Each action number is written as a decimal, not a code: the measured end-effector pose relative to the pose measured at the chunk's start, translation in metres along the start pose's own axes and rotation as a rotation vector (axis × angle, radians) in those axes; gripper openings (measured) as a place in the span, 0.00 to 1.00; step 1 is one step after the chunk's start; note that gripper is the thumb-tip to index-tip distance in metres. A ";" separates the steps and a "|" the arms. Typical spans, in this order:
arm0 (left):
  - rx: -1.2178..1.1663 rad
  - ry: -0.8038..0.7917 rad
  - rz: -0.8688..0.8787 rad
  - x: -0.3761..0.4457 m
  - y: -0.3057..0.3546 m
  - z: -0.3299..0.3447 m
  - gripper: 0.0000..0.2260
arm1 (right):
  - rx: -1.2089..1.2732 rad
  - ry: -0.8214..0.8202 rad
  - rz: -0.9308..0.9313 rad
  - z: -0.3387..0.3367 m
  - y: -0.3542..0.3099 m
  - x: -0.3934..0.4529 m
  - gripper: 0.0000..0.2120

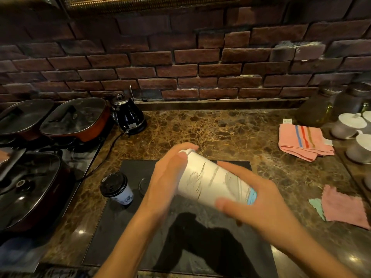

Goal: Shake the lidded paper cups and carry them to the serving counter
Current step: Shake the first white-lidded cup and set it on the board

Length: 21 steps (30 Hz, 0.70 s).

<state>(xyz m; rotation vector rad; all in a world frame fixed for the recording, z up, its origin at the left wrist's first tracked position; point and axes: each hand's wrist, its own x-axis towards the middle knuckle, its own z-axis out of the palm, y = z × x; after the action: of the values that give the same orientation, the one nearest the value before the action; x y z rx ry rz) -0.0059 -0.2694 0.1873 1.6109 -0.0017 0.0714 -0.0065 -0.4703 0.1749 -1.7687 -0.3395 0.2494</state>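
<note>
A tall white paper cup (208, 181) with a white lid is held tilted in the air above the black glass hob (128, 237), lid end pointing up and away to the left. My left hand (166, 177) covers the lid end, and my right hand (253, 205) grips the base end. The cup looks motion-blurred. A second, smaller paper cup (120, 191) with a black lid stands upright at the hob's left edge, left of my left hand and apart from it.
Lidded electric pans (74, 119) and a black kettle (128, 115) with its cord stand at the left. A striped pink towel (303, 143), a pink cloth (345, 207), jars and white lidded bowls (349, 125) lie at the right. A brick wall (180, 67) backs the marble counter (220, 127).
</note>
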 end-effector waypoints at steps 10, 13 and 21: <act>-0.562 -0.005 -0.641 0.001 -0.019 0.018 0.20 | -0.482 0.265 -0.460 0.002 -0.011 0.009 0.20; -0.774 -0.087 -0.774 0.000 -0.018 0.026 0.20 | -0.383 0.287 -0.667 0.002 -0.017 0.014 0.12; -0.638 0.228 -0.211 -0.007 -0.030 0.054 0.19 | 0.002 0.510 -0.213 0.007 -0.027 0.038 0.07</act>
<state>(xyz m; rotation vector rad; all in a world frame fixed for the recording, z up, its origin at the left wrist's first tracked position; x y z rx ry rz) -0.0095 -0.3229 0.1552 0.9524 0.2942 0.0803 0.0243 -0.4449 0.1999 -1.7097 -0.1539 -0.3507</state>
